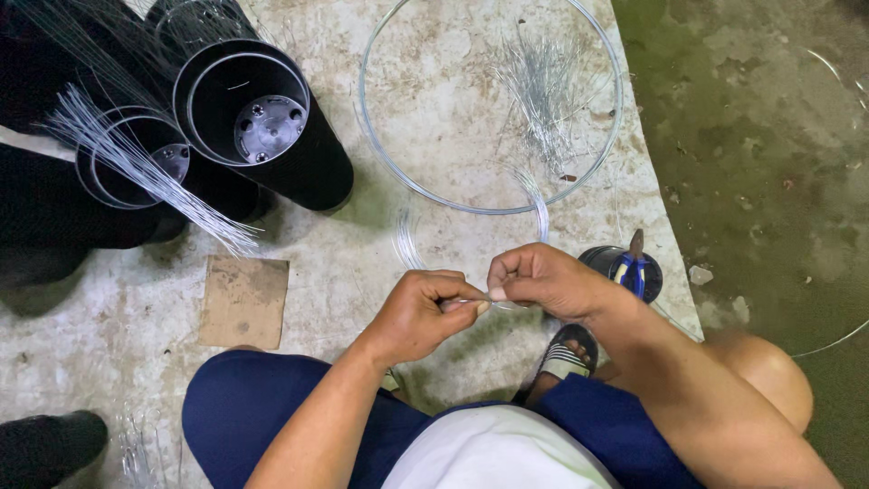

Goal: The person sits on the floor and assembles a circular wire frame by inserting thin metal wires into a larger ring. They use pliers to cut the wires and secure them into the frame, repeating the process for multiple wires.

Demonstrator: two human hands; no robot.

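My left hand (425, 312) and my right hand (539, 279) meet in front of me, both pinching a thin piece of silver wire (475, 299) between thumb and fingers. The wire leads up to a small coil of wire (409, 243) on the concrete floor. Beyond it lies a large wire hoop (380, 149) with a heap of short cut wire pieces (543, 86) inside it.
Black plastic pots (258, 118) lie stacked at upper left with a bundle of straight wires (145, 163) across them. A cardboard scrap (243, 301) lies left. Blue-handled pliers (634, 267) stand in a small black pot right. Green, wet floor lies to the right.
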